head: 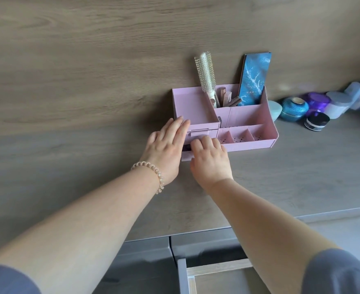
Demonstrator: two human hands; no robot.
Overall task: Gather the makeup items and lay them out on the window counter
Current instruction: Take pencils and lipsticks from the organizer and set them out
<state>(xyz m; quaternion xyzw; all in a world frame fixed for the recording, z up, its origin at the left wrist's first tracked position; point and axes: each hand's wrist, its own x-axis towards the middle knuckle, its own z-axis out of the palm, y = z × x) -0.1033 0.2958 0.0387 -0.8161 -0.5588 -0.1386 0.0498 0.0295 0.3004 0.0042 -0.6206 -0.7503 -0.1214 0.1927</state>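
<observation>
Left hand (168,145) lies flat, fingers straight, against the organizer (259,117), while the right hand (209,160) curls into its part-open drawer (185,157) just ahead, grip hidden; makeup tubes (225,96) sit further back, beyond both hands, nearer the right.

**Matt plastic, wood grain, some gloss**

The pink organizer (192,107) is looking like smooth, matt plastic. The hairbrush (205,73) standing in it is showing a white plastic body and thin bristles with a metallic shine. At its right, the blue palette (254,77) is giving a soft gloss, like coated card. The counter (302,166) and the wall panel (90,49) are showing matt wood grain. Far right, the teal jar (294,108) is shining and ribbed, and the black jar (317,124) is looking glossy. The coil band (153,172) on the left wrist is looking like translucent plastic.
</observation>
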